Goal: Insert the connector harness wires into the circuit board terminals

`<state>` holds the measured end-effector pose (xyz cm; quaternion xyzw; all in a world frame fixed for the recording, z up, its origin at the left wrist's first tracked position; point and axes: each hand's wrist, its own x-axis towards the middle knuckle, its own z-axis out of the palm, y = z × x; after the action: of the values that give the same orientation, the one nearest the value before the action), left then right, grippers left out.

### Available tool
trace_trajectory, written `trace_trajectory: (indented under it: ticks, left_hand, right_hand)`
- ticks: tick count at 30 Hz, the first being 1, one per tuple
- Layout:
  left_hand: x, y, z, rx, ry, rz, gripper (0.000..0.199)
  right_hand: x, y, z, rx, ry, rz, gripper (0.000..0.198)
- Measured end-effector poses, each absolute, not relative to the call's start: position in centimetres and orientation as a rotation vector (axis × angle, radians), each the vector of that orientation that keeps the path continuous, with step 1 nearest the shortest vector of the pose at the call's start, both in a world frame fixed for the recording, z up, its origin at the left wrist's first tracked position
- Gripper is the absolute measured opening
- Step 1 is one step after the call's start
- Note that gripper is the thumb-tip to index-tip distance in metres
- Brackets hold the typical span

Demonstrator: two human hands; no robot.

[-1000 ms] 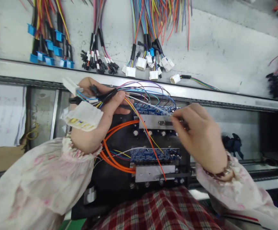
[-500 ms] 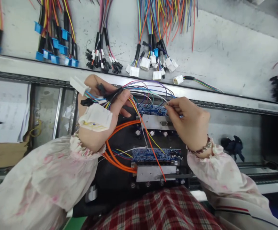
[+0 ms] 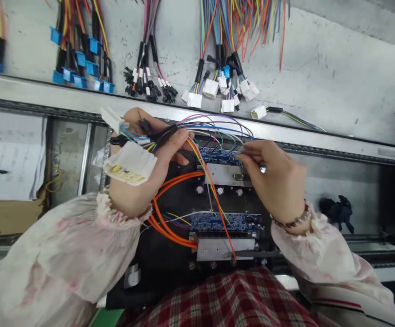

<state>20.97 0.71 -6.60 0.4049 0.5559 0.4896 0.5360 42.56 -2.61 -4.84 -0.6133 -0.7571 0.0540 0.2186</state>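
On my feed the left hand (image 3: 163, 156) is wrapped around a wiring harness (image 3: 165, 133), thumb pressed down on its black sleeve, a little left of the middle of the scene and raised over the left end of the far circuit board (image 3: 214, 156). I judge that grip sits at the sleeve so that the loose ends can spread freely to the right while the plugs stay out of the way. The right hand (image 3: 274, 175) is closed to a fingertip pinch at the far board's right part; it seems to hold the end of a pale wire (image 3: 214, 132), though fingers and blur hide the tip, and so fine a grip would suit guiding something that thin. The harness's long axis runs left to right: its large white connector (image 3: 131, 164) and small white connector (image 3: 112, 119) lie at the left end, while the coloured wires (image 3: 217, 117) arc rightward, several of them bending down to the far board. I see the large connector's mouth, with yellow inside, facing the near side. A red wire (image 3: 223, 220) hangs apart from that fan, slanting to the near right across the near circuit board (image 3: 224, 221), probably just left loose. Orange cables (image 3: 170, 182) curve out from the left of both boards. Beyond the metal rail (image 3: 190, 111), a single harness (image 3: 279, 111) lies with its plug to the left.
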Motion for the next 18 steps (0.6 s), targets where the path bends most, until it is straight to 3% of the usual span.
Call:
trace_trajectory:
  ticks: [3,6,9,13,18]
  left_hand:
    - [21.3,0.6,-6.0,1.007,1.301,1.212,0.030]
    - [21.4,0.6,-5.7,0.993,1.296,1.243,0.031]
    - [21.4,0.6,-5.7,0.968,1.295,1.234,0.032]
    - [21.2,0.6,-5.9,0.914,1.242,1.246,0.034]
    - [21.1,0.8,-6.2,0.888,1.255,1.188,0.033]
  right_hand:
    - [41.2,-4.0,-3.2,-1.682,-2.150,0.102,0.013]
    - [39.6,-5.0,-2.0,-1.630,-2.309,0.452,0.019]
    - [39.4,-5.1,-1.3,-1.708,-2.270,0.684,0.012]
    - [42.1,-5.2,-1.0,-1.834,-2.169,0.730,0.006]
    - [46.4,-6.7,-1.3,-1.922,-2.246,0.617,0.012]
